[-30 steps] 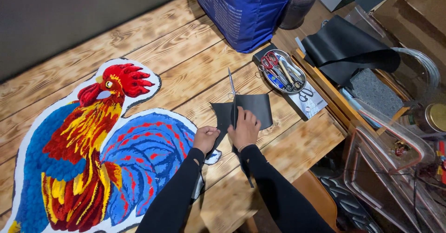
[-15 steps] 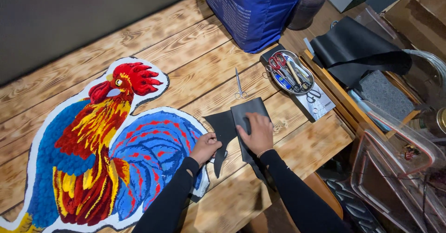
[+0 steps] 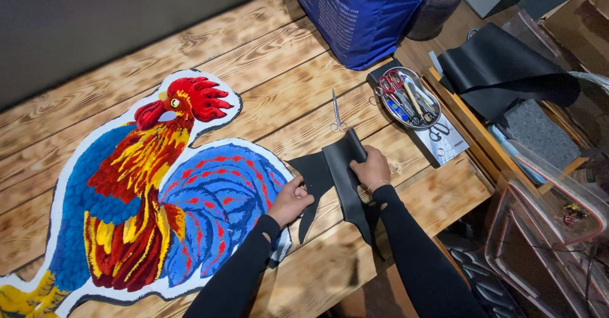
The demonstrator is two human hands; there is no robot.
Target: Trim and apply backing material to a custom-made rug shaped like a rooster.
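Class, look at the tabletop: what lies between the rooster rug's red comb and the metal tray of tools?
In the head view, small silver scissors lie on bare wooden table between the rooster rug and the tool tray; nothing else.
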